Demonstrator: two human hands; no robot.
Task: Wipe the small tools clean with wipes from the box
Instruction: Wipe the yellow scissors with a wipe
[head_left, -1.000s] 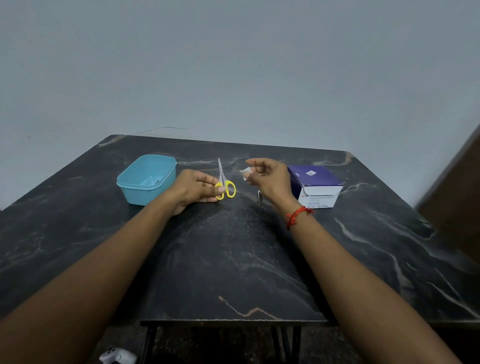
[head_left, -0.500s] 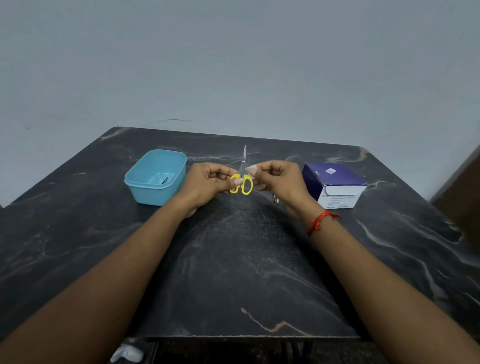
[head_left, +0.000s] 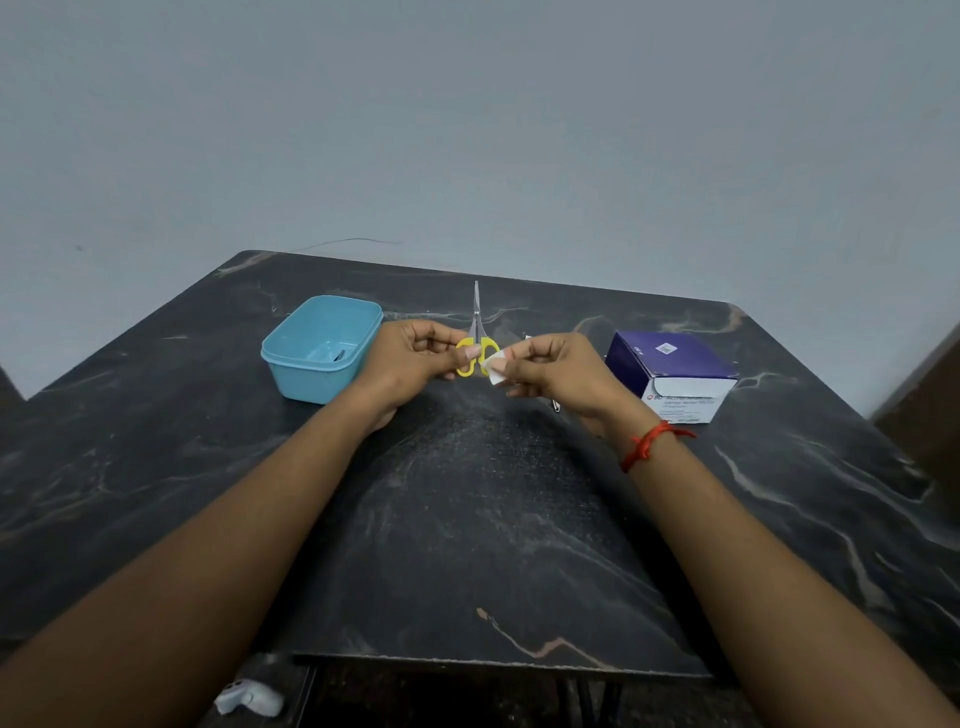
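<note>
Small scissors (head_left: 476, 332) with yellow handle loops and thin steel blades point up and away above the dark table. My left hand (head_left: 415, 356) pinches the left yellow loop. My right hand (head_left: 550, 366) pinches a small white wipe (head_left: 496, 366) and holds it against the right loop. The purple and white wipe box (head_left: 670, 371) stands to the right of my right hand. A small metal tool (head_left: 556, 405) lies on the table, mostly hidden under my right hand.
A light blue plastic tub (head_left: 319, 345) stands left of my left hand with a small dark tool inside. The black marbled table (head_left: 467, 519) ends at a front edge near me. A white object (head_left: 249, 699) lies on the floor below.
Both hands came together: the right hand brought the wipe from apart onto the scissors' yellow handle. The left hand lifted the scissors a little, and the camera view shifted.
</note>
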